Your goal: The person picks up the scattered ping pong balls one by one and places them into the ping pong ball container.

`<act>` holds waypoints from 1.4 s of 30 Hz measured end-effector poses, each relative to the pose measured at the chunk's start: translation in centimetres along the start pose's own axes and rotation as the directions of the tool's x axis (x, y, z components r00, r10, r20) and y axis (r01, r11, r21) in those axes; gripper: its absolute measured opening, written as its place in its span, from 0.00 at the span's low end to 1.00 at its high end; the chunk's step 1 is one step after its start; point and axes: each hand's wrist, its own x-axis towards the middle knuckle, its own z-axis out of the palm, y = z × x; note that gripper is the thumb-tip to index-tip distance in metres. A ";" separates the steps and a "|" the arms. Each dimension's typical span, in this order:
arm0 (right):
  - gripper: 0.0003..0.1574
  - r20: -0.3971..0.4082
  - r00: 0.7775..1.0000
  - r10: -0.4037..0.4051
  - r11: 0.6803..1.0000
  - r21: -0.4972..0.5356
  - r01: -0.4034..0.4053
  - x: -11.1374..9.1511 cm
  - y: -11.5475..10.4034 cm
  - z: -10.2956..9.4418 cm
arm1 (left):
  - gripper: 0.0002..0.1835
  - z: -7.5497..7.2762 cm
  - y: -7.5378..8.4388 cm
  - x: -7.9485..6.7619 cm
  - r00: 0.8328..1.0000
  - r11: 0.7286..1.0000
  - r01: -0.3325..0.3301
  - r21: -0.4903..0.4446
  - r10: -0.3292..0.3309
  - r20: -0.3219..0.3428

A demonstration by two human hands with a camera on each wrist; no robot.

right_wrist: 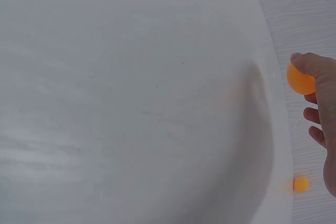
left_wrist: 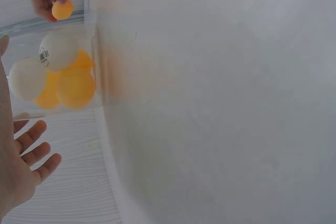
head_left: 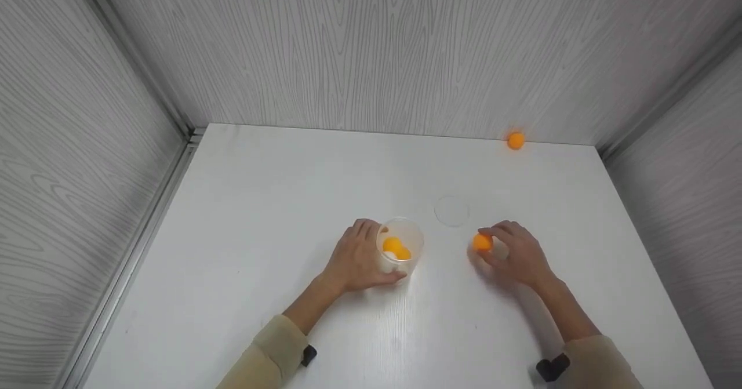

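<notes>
My left hand point(head_left: 358, 258) holds a clear plastic jar point(head_left: 413, 239) from its left side, thumb at the near side and fingers around the far side. Inside the jar lie several table tennis balls, white balls point(left_wrist: 59, 51) and orange balls point(left_wrist: 76, 88). To the right of the jar, my right hand point(head_left: 517, 254) pinches an orange table tennis ball point(head_left: 482, 242) between thumb and fingertips. That ball point(right_wrist: 300, 80) is held above the tabletop in the right wrist view, the other fingers loosely bent below it.
A thin clear disc, like a lid point(head_left: 452, 211), lies flat on the white table point(head_left: 278, 180) beyond and between the hands. Another orange ball point(head_left: 515, 140) sits at the table's back edge, against the grey wood-grain wall point(head_left: 371, 53). Similar panels rise left and right.
</notes>
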 end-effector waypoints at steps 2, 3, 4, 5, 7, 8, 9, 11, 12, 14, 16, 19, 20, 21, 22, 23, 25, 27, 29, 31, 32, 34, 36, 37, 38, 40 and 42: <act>0.24 -0.014 1.000 -0.019 1.000 0.004 0.020 0.2 0.0 0.0 | 0.49 0.0 0.0 0.0 1.000 1.000 0.000 -0.005 0.000 -0.008; 0.24 -0.021 0.999 -0.029 1.000 0.006 0.029 0.3 -0.1 -0.1 | 0.49 0.0 0.0 0.0 1.000 1.000 0.000 -0.009 0.000 -0.012; 0.24 -0.026 0.999 -0.036 0.999 0.011 0.036 0.4 -0.1 -0.1 | 0.49 0.0 -0.1 0.0 1.000 1.000 0.000 -0.014 0.000 -0.013; 0.24 -0.030 0.999 -0.041 0.999 0.015 0.041 0.5 -0.2 -0.2 | 0.49 0.1 -0.1 0.0 1.000 1.000 0.000 -0.019 0.000 -0.015; 0.24 -0.036 0.998 -0.052 0.999 0.014 0.052 0.8 -0.3 -0.3 | 0.49 0.0 -0.1 0.0 1.000 1.000 -0.004 -0.018 0.004 -0.015; 0.24 -0.038 0.998 -0.054 0.998 0.019 0.055 0.9 -0.4 -0.4 | 0.49 0.0 -0.1 0.0 1.000 1.000 -0.007 -0.018 0.006 -0.016; 0.24 -0.039 0.998 -0.058 0.998 0.024 0.059 1.1 -0.5 -0.5 | 0.49 0.0 -0.1 0.0 1.000 1.000 -0.009 -0.018 0.008 -0.015; 0.24 -0.048 0.996 -0.072 0.997 0.027 0.073 1.3 -0.7 -0.7 | 0.49 0.0 -0.1 0.1 1.000 1.000 -0.010 -0.017 0.010 -0.014; 0.24 -0.050 0.996 -0.077 0.996 0.031 0.078 1.4 -0.8 -0.8 | 0.49 0.0 -0.1 0.1 1.000 1.000 -0.011 -0.016 0.010 -0.014; 0.25 -0.064 0.994 -0.092 0.995 0.041 0.095 1.7 -1.0 -0.9 | 0.49 0.0 -0.1 0.1 1.000 1.000 -0.011 -0.009 0.011 -0.014; 0.25 -0.078 0.991 -0.106 0.993 0.041 0.109 2.0 -1.3 -1.0 | 0.49 0.0 -0.1 0.1 1.000 1.000 -0.010 -0.010 0.010 -0.012; 0.26 -0.097 0.989 -0.115 0.991 0.053 0.120 2.4 -1.7 -1.1 | 0.50 -0.1 -0.1 0.1 1.000 1.000 -0.009 -0.009 0.009 -0.007; 0.26 -0.098 0.989 -0.114 0.991 0.055 0.120 2.5 -1.9 -1.2 | 0.50 -0.1 -0.1 0.1 1.000 1.000 -0.008 -0.011 0.008 -0.004; 0.26 -0.096 0.990 -0.108 0.992 0.059 0.114 2.7 -2.1 -1.3 | 0.50 -0.2 -0.1 0.1 1.000 1.000 -0.008 -0.009 0.008 -0.002; 0.26 -0.095 0.990 -0.103 0.992 0.066 0.110 2.8 -2.3 -1.4 | 0.50 -0.2 -0.1 0.1 1.000 1.000 -0.008 -0.007 0.008 0.000; 0.26 -0.094 0.991 -0.100 0.991 0.076 0.107 2.9 -2.4 -1.5 | 0.50 -0.2 -0.1 0.2 1.000 1.000 -0.008 -0.005 0.008 -0.001; 0.26 -0.091 0.991 -0.098 0.991 0.084 0.105 3.2 -2.8 -1.6 | 0.50 -0.2 -0.1 0.2 1.000 1.000 -0.006 -0.003 0.006 -0.001; 0.26 -0.094 0.990 -0.102 0.990 0.092 0.111 3.4 -3.0 -1.7 | 0.49 -0.2 -0.1 0.1 1.000 1.000 -0.004 -0.001 0.004 0.001; 0.27 -0.104 0.989 -0.108 0.988 0.099 0.119 3.7 -3.2 -1.8 | 0.49 -0.1 -0.1 0.1 1.000 1.000 0.001 -0.002 -0.001 0.005; 0.27 -0.117 0.986 -0.115 0.986 0.108 0.128 3.8 -3.5 -1.8 | 0.50 -0.1 0.0 0.1 1.000 1.000 0.004 -0.003 -0.004 0.012; 0.27 -0.126 0.985 -0.122 0.985 0.111 0.136 3.9 -3.5 -1.8 | 0.49 -0.1 0.0 0.1 1.000 1.000 0.005 -0.005 -0.005 0.015; 0.27 -0.130 0.984 -0.125 0.983 0.117 0.140 4.1 -3.7 -1.9 | 0.50 -0.1 0.0 0.1 1.000 1.000 0.008 -0.009 -0.008 0.022; 0.27 -0.130 0.983 -0.128 0.982 0.119 0.144 4.3 -3.9 -2.0 | 0.50 -0.1 0.0 0.1 1.000 1.000 0.011 -0.012 -0.011 0.027; 0.27 -0.128 0.983 -0.128 0.983 0.119 0.143 4.4 -4.0 -2.1 | 0.50 -0.1 0.0 0.1 1.000 1.000 0.011 -0.012 -0.011 0.027; 0.27 -0.128 0.984 -0.127 0.983 0.120 0.142 4.5 -4.1 -2.1 | 0.50 -0.1 0.0 0.1 1.000 1.000 0.012 -0.010 -0.011 0.027; 0.27 -0.126 0.984 -0.127 0.982 0.122 0.142 4.8 -4.3 -2.2 | 0.50 -0.1 0.0 0.1 1.000 1.000 0.012 -0.008 -0.012 0.025; 0.27 -0.130 0.982 -0.135 0.981 0.124 0.152 5.2 -4.5 -2.2 | 0.50 -0.1 0.0 0.1 1.000 1.000 0.014 -0.003 -0.014 0.023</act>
